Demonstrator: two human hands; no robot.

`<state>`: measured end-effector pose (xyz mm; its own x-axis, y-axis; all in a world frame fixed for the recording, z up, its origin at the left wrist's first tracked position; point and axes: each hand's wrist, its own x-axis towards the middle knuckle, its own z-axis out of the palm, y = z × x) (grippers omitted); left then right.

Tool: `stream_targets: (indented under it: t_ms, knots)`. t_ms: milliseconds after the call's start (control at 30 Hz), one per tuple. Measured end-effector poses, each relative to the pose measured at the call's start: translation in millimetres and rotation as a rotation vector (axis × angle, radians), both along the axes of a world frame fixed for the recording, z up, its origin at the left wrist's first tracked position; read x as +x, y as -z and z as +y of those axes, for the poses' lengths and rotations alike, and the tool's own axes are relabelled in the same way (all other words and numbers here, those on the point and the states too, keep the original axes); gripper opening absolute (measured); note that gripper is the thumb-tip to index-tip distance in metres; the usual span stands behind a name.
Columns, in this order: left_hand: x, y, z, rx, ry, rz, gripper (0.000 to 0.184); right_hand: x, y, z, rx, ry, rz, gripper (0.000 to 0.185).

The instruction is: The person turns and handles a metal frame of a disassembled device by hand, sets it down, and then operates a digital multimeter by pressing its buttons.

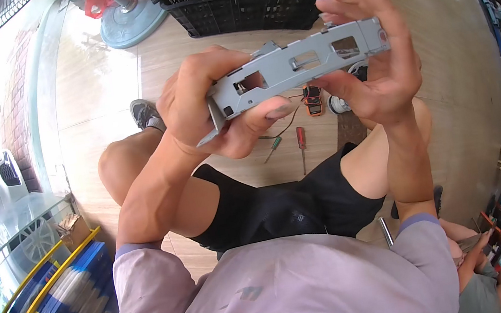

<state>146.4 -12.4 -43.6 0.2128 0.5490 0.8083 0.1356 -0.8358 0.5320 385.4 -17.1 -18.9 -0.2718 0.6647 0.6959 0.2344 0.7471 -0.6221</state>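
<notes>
A long grey sheet-metal bracket with several rectangular cut-outs is held up before my chest, tilted a little upward to the right. My left hand is wrapped round its left end, thumb along the lower edge. At the right end, my right hand grips it between the thumb below and the fingers behind and beside it; some fingertips stick up past the top edge. On the floor beneath lie a green-handled screwdriver, a red-handled screwdriver and an orange multimeter with a dark lead.
A black plastic crate of parts stands ahead, beside a round pale-blue base with a pole. At lower left is a yellow-framed rack. Another person sits at lower right near shelved goods. My knees flank the tools.
</notes>
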Motion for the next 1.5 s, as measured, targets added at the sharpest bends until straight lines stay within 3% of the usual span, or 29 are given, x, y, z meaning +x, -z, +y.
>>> stream_targets:
  t_ms: [100, 200, 300, 533, 633, 833, 1500]
  knots:
    - [-3, -1, 1, 0.072, -0.039, 0.065, 0.057, 0, 1, -5, 0.025, 0.13, -0.11, 0.083]
    - [-3, -2, 2, 0.113, -0.083, 0.115, 0.054, -6, 6, -6, 0.04, 0.354, -0.064, 0.058]
    - [-1, 1, 6, 0.137, -0.127, 0.118, 0.052, -5, 11, -3, 0.078, 0.475, -0.187, 0.053]
    - [-2, 0, 10, 0.157, -0.088, 0.114, 0.048, -6, -6, -9, -0.056, 0.527, -0.337, 0.025]
    - [-6, -4, 16, 0.228, -0.05, 0.207, 0.051, -8, -1, -8, -0.031, 0.552, -0.284, 0.034]
    - [-6, -4, 18, 0.211, -0.039, 0.218, 0.052, -1, -5, -10, -0.015, 0.54, -0.393, 0.033]
    - [-8, -4, 13, 0.16, -0.136, 0.253, 0.051, -2, 5, -11, -0.094, 0.558, -0.329, 0.028]
